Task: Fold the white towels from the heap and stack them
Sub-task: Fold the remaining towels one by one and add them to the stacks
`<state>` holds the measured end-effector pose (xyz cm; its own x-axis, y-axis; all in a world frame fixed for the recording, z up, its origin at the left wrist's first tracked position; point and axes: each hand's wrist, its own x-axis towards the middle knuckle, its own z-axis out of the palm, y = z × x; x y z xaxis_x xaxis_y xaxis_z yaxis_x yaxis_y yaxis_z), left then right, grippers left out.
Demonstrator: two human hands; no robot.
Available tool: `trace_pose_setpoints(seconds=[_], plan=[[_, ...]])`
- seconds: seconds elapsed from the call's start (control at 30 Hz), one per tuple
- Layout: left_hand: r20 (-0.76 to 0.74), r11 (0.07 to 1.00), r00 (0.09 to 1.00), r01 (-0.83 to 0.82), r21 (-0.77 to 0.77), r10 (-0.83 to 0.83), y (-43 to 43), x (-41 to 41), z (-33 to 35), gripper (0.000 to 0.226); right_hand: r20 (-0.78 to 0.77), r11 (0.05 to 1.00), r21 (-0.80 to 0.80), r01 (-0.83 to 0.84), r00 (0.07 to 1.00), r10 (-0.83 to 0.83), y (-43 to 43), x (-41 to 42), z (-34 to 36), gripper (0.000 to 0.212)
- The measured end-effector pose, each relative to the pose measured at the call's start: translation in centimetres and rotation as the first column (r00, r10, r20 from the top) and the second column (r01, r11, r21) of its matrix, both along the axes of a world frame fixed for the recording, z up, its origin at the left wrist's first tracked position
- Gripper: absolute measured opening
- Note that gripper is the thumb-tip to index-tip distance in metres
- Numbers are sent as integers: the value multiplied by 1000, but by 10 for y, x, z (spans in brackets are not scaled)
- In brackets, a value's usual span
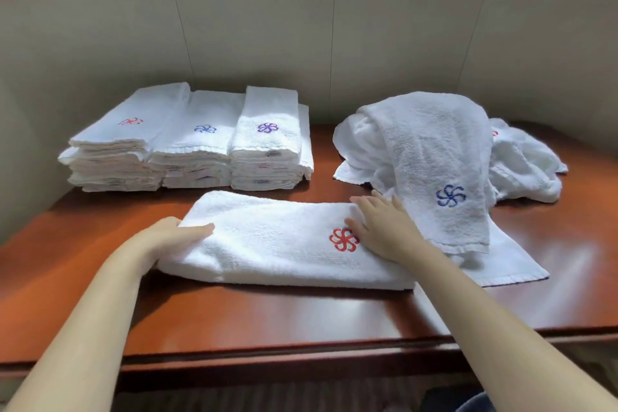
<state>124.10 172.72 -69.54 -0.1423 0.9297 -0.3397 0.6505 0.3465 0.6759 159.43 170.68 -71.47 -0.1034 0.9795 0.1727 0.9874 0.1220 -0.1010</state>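
A white towel (274, 244) with a red flower emblem lies folded into a long strip across the front of the wooden table (301, 318). My left hand (177, 234) grips its left end, thumb on top and fingers under the edge. My right hand (378, 224) lies flat on its right part, just beside the emblem. At the right, a heap of unfolded white towels (434, 150) sits behind my right hand; one with a blue emblem drapes down over it. Three stacks of folded towels (190, 144) stand side by side at the back left.
A pale panelled wall closes the back and left of the table. The table's front edge (301, 365) runs just below my forearms. Bare wood shows in front of the towel and at the far left.
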Motion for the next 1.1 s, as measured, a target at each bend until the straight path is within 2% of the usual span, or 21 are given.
trace_pose_setpoints(seconds=[0.03,0.1,0.13,0.2,0.27,0.3,0.37,0.47,0.5,0.57,0.63,0.67,0.7,0.77,0.83,0.9,0.97,1.03,1.07,1.1], plan=[[81,996,996,32,-78,-26,-5,-4,2,41,24,998,-63,2,1000,0,3,-2,-2,44],[150,989,987,74,-127,-55,-13,-14,3,33,49,997,-59,39,998,-36,7,-6,-1,41],[176,996,984,40,-76,-26,-14,-19,2,32,56,998,-27,62,997,-61,7,-8,2,39],[218,977,967,-162,137,130,-12,-28,-4,42,96,996,-33,86,992,-82,5,-17,7,39],[164,882,935,-352,313,315,-9,-33,-9,55,119,983,-174,53,992,-32,1,-30,8,42],[115,861,923,-384,335,367,-9,-34,-11,57,111,966,-256,23,994,5,-3,-37,7,43],[113,854,907,-420,307,405,-9,-31,-16,62,86,943,-330,-26,995,57,-8,-48,6,42],[374,871,852,-456,183,367,-9,-19,-16,72,-31,920,-386,-66,998,59,-11,-58,13,38],[477,875,803,-467,129,358,-10,-11,-14,75,-104,888,-453,-84,994,41,-13,-61,15,39],[610,892,718,-450,38,336,-13,5,-15,77,-302,732,-664,-154,950,-75,-19,-67,20,39],[654,901,698,-430,58,292,-18,21,-16,63,-377,556,-794,-246,917,-133,-25,-72,25,40],[667,892,693,-442,95,273,-21,27,-15,55,-376,537,-803,-257,918,-122,-26,-75,27,42],[684,883,687,-449,136,245,-24,32,-12,51,-384,578,-776,-254,917,-112,-26,-79,29,44],[729,878,669,-426,218,143,-29,37,-3,51,-442,755,-624,-201,888,-128,-20,-90,29,45],[721,876,693,-352,331,6,-36,38,13,54,-594,905,-396,-153,795,-125,-10,-98,25,41],[693,861,704,-245,445,-158,-43,38,29,55,-826,930,-278,-242,555,-102,-7,-108,25,60],[664,845,701,-166,509,-262,-51,39,45,51,-952,904,-213,-372,286,-106,-2,-117,31,73],[631,824,712,-131,551,-309,-55,36,59,49,-984,904,-175,-389,111,-143,2,-123,46,47],[608,811,725,-119,573,-324,-55,32,66,49,-987,918,-158,-364,78,-139,3,-126,56,36],[575,797,749,-106,594,-329,-54,28,73,49,-990,939,-133,-317,81,-113,6,-127,66,35]])
